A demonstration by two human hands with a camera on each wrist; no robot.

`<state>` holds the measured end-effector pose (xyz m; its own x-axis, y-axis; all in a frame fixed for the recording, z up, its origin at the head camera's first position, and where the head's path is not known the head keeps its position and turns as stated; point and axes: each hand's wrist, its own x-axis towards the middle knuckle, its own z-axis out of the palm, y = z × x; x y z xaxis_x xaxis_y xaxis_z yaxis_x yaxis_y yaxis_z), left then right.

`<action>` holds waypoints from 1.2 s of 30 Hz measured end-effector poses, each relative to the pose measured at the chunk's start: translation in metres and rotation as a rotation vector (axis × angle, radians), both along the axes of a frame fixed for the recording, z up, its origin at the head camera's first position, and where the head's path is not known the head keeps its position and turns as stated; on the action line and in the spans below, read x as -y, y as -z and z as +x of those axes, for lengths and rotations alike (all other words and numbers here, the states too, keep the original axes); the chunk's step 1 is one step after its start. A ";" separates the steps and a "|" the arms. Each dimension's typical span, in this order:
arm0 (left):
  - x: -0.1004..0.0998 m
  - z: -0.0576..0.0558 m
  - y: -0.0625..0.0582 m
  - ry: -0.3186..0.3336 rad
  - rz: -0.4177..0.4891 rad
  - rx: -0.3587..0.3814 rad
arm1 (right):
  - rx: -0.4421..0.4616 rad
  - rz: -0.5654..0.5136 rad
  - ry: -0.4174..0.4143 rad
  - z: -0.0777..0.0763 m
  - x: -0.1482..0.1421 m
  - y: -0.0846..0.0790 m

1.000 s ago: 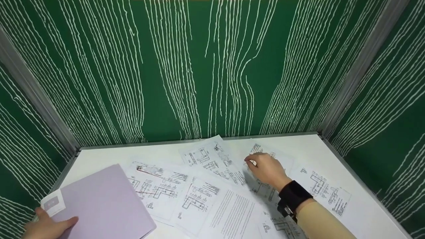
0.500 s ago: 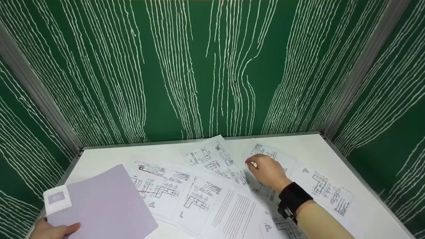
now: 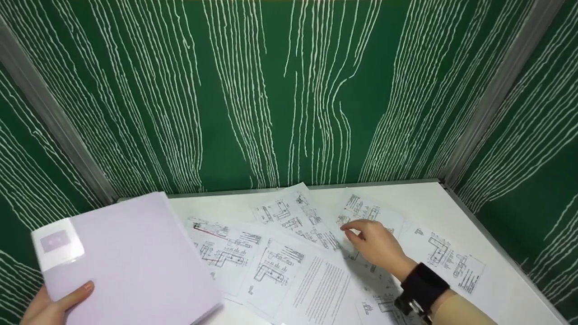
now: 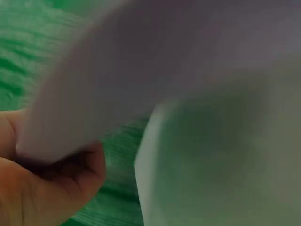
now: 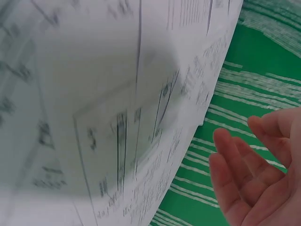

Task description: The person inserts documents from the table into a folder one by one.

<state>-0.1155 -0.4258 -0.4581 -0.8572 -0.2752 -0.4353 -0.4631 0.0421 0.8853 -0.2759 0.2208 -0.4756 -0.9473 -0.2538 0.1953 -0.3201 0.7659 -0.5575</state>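
My left hand (image 3: pixel 58 304) grips a light purple folder (image 3: pixel 135 257) by its lower left edge, thumb on top of the cover. A white label (image 3: pixel 58 243) marks the folder's upper left corner. In the left wrist view the fingers of the left hand (image 4: pixel 51 188) curl round the folder's edge (image 4: pixel 117 75). My right hand (image 3: pixel 377 241) hovers over a sheet with drawings (image 3: pixel 388 216), casting a shadow on the papers. Seen from the right wrist, this right hand (image 5: pixel 258 174) has loosely bent fingers and nothing between them.
Several sheets with technical drawings overlap on the white table (image 3: pixel 216 205), among them a page of text lines (image 3: pixel 323 289). One drawing sheet (image 3: pixel 447 257) lies farther right. Green walls (image 3: pixel 235 104) with white lines, joined by grey corner posts (image 3: pixel 478 104), enclose the table.
My left hand has raised the purple folder, and its far edge now reaches higher in the head view. The right hand has shifted slightly right and toward me.
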 end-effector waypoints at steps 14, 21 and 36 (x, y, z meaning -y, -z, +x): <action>-0.204 -0.002 0.017 0.350 0.547 -0.179 | 0.607 -0.634 -0.080 0.074 0.008 0.008; -0.272 -0.009 0.044 0.476 0.649 -0.158 | 0.806 -0.705 0.057 0.092 -0.004 0.013; -0.299 -0.005 0.069 0.684 0.558 -0.121 | 0.791 -0.563 -0.032 0.095 -0.020 0.032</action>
